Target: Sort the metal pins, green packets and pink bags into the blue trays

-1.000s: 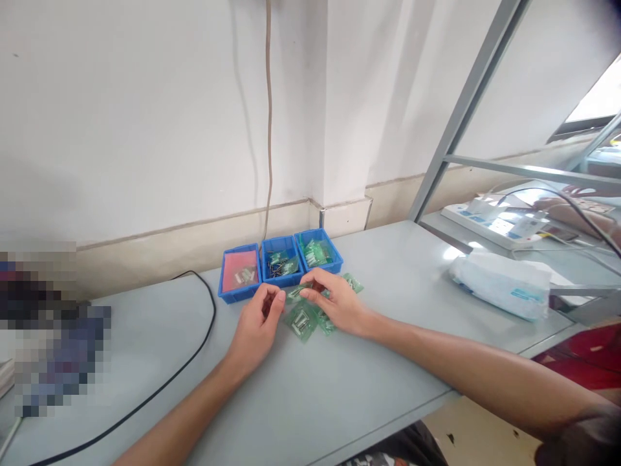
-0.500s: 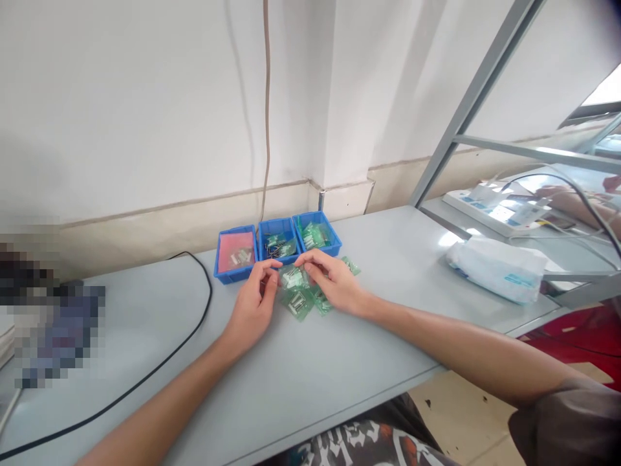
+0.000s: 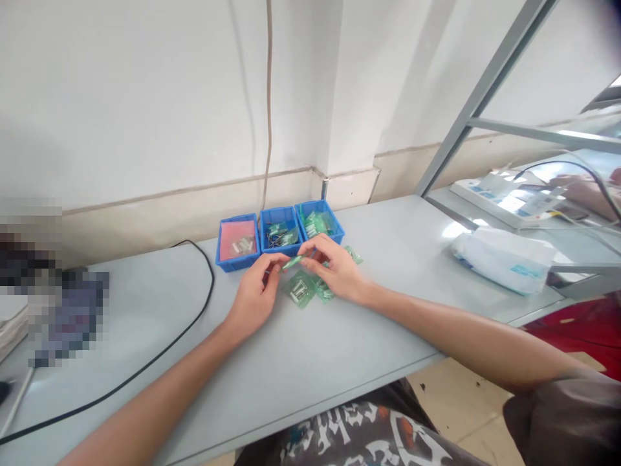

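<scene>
Between my two hands a small green plastic bag (image 3: 293, 261) is pinched, seen nearly edge-on just above the table. My left hand (image 3: 257, 289) is closed on its left end, my right hand (image 3: 334, 268) on its right end. On the table below lies another green bag (image 3: 300, 288) with pale metal-looking parts inside. Beside it, a further green bag (image 3: 324, 290) is partly covered by my right hand. Past that hand, one more bag (image 3: 354, 255) shows at its edge.
Three blue bins stand in a row: the left bin (image 3: 237, 263) holds a pink sheet and a bag, the middle bin (image 3: 280, 248) dark pins and bags, the right bin (image 3: 334, 240) green bags. A black cable (image 3: 212, 285) curves at left; a white package (image 3: 504, 259) lies right.
The bag between my hands has tipped from face-up to nearly edge-on. Both hands still pinch it. The whole view has shifted slightly.
</scene>
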{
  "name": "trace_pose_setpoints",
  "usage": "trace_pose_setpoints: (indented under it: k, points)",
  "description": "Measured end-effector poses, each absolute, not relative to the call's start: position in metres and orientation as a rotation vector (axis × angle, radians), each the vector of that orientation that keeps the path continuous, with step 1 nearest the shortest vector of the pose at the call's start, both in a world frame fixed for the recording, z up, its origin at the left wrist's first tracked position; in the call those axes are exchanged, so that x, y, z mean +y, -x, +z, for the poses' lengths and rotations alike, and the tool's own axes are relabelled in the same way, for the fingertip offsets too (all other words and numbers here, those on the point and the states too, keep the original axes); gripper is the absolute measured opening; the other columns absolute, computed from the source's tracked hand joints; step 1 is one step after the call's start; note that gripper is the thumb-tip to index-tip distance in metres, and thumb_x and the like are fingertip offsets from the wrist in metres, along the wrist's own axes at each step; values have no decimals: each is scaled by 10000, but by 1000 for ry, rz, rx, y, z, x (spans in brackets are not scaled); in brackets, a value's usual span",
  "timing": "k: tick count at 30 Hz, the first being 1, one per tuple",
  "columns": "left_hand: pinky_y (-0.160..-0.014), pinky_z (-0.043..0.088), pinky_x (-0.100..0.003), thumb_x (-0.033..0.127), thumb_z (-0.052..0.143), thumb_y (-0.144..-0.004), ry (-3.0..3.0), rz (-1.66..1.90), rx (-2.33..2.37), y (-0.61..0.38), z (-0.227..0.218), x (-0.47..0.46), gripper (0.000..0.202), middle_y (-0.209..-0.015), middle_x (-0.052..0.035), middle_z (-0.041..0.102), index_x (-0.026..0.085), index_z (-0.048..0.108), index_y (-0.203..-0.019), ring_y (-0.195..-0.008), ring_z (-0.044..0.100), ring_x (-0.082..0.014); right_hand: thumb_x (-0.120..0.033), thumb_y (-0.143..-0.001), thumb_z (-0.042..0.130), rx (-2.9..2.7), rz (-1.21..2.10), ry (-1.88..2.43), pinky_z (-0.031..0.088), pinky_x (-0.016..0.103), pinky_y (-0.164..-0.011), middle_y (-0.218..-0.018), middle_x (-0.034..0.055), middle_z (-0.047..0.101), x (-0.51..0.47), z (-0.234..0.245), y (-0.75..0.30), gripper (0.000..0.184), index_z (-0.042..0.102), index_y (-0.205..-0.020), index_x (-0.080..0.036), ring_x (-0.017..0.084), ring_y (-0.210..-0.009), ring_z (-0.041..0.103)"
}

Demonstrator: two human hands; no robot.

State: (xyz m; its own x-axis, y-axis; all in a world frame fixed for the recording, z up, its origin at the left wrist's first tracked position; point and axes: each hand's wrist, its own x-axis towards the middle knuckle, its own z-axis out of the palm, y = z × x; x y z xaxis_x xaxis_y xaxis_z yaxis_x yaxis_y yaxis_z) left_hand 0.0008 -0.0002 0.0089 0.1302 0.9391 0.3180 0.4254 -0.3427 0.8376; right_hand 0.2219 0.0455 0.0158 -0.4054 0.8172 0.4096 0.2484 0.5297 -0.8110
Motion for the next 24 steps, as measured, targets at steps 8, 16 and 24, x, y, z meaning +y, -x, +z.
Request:
trace_pose_setpoints:
  k: [8, 16, 24]
  points:
    - [-743, 474, -286, 372, 539, -1080, -1831, 1159, 1366, 1, 4, 2, 250, -962, -25, 721, 225, 685, -1222, -827, 633, -197, -419, -1067, 607, -1823, 1002, 871, 529, 334, -758, -847, -22, 619, 43, 13, -220, 190, 566, -1163, -260, 183, -772, 619]
    - [-737, 479, -284, 389, 554, -1072, -1790, 1159, 1403, 0, 5, 2, 228, -951, -19, 718, 235, 694, -1166, -813, 632, -185, -415, -1079, 577, -1703, 1057, 852, 550, 334, -711, -881, -11, 594, 46, 17, -221, 155, 613, -1113, -268, 168, -710, 623]
    - [-720, 470, -305, 414, 517, -1093, -1856, 1084, 1373, 1, 7, 1, 276, -959, -30, 733, 238, 727, -1129, -799, 636, -198, -317, -1083, 538, -1827, 1032, 820, 585, 350, -792, -1292, 73, 695, 50, 23, -225, 550, 401, -1615, -329, 177, -865, 681]
